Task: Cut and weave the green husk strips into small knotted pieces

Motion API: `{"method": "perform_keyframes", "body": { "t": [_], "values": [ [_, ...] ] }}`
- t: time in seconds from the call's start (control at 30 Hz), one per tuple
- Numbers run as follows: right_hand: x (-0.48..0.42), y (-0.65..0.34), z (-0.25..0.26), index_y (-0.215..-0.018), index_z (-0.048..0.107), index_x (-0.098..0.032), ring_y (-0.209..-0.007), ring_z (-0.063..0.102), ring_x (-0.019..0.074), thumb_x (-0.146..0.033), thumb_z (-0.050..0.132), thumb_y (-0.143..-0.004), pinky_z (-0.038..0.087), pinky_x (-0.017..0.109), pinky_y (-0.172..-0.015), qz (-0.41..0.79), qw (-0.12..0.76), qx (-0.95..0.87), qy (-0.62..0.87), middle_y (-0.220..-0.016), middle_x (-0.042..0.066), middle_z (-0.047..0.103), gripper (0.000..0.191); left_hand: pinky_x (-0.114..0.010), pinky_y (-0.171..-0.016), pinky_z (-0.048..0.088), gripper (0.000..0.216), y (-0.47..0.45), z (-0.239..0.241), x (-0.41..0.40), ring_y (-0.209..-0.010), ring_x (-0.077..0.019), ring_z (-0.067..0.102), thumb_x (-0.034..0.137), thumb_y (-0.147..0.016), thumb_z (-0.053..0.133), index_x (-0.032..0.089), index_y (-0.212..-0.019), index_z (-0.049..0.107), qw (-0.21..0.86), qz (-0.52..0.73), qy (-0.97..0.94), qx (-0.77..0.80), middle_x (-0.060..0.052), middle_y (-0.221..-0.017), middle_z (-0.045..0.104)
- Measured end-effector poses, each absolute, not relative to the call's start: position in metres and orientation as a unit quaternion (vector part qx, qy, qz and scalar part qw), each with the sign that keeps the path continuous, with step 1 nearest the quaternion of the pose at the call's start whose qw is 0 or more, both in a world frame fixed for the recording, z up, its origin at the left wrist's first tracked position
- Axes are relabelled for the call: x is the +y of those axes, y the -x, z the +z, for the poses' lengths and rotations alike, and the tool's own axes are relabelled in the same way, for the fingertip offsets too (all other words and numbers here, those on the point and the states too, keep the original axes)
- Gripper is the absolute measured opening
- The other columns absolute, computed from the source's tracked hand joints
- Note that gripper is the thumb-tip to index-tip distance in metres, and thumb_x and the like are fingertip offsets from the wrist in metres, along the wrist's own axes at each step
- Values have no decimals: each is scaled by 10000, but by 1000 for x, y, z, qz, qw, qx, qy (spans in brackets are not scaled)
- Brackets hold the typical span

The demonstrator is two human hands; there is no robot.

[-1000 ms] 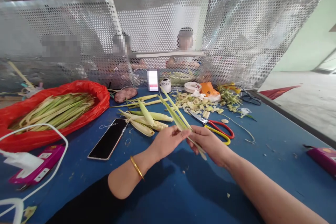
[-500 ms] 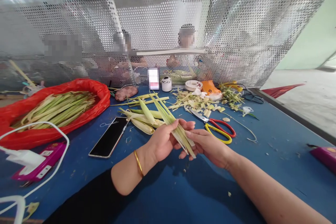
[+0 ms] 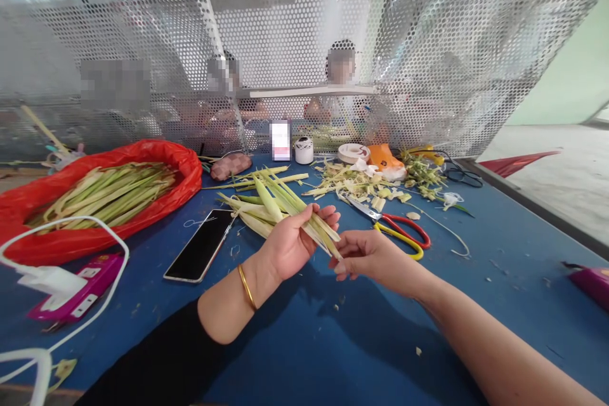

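Observation:
A bundle of pale green corn husk strips (image 3: 320, 228) lies slanted across my left hand (image 3: 288, 247). The thumb presses on top while the fingers curl beneath. My right hand (image 3: 373, 260) pinches the lower ends of the same strips between thumb and fingers. Just behind the bundle, more corn husks (image 3: 252, 223) are heaped on the blue table (image 3: 295, 336). Scissors (image 3: 402, 236) with one red and one yellow handle rest right of my hands, blades apart. To the left is a dark-screened phone (image 3: 202, 246).
A red plastic bag (image 3: 190, 171) full of long husk strips stands at left, near a purple power strip (image 3: 78, 295) with a white cable. Trimmed scraps (image 3: 356, 183) and a tape roll (image 3: 353, 152) are at the back. A perforated metal screen (image 3: 295, 32) separates me from people beyond.
My right hand has slid down and to the right toward the lower ends of the strips. My left hand, still gripping the bundle, has shifted slightly left.

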State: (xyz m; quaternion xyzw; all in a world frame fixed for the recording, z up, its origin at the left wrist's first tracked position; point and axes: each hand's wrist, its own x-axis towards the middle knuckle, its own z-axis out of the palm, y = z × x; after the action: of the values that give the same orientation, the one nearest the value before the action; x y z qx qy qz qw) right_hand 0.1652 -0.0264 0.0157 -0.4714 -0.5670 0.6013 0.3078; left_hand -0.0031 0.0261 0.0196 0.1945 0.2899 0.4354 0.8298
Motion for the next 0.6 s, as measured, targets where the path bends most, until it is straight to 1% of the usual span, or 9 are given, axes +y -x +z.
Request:
{"method": "perform_keyframes", "body": {
  "t": [0.1, 0.23, 0.37, 0.5, 0.6],
  "values": [
    [-27, -164, 15, -775, 638, -160, -629, 644, 129, -268, 713, -692, 473, 238, -600, 588, 307, -579, 474, -679, 7, 690, 155, -358, -858, 525, 159, 2, 17, 25, -816, -180, 701, 180, -928, 487, 136, -825, 600, 830, 426, -201, 299, -67, -845, 720],
    [-26, -163, 14, -729, 633, -165, -601, 625, 128, -307, 728, -683, 471, 245, -589, 574, 319, -583, 479, -637, 0, 671, 177, -323, -817, 527, 166, 0, 15, 23, -775, -166, 696, 179, -931, 483, 130, -825, 602, 831, 417, -205, 306, -61, -793, 710],
    [-25, -163, 13, -694, 635, -166, -578, 610, 122, -294, 718, -686, 452, 241, -574, 567, 327, -579, 486, -603, -5, 660, 153, -307, -778, 527, 183, -1, 17, 22, -731, -161, 693, 179, -932, 475, 128, -811, 603, 826, 414, -211, 318, -61, -765, 705],
    [-25, -161, 10, -675, 640, -163, -563, 605, 119, -289, 709, -687, 446, 241, -564, 562, 336, -577, 488, -596, 5, 665, 145, -310, -766, 528, 180, -2, 18, 21, -750, -174, 699, 181, -929, 478, 129, -813, 605, 825, 408, -218, 325, -71, -780, 711],
    [-25, -160, 12, -675, 639, -161, -557, 605, 119, -297, 726, -669, 454, 243, -562, 563, 342, -565, 497, -590, 5, 663, 162, -323, -797, 524, 171, -2, 16, 21, -793, -185, 702, 186, -925, 487, 133, -812, 604, 829, 403, -219, 320, -75, -800, 713]
  ]
}}
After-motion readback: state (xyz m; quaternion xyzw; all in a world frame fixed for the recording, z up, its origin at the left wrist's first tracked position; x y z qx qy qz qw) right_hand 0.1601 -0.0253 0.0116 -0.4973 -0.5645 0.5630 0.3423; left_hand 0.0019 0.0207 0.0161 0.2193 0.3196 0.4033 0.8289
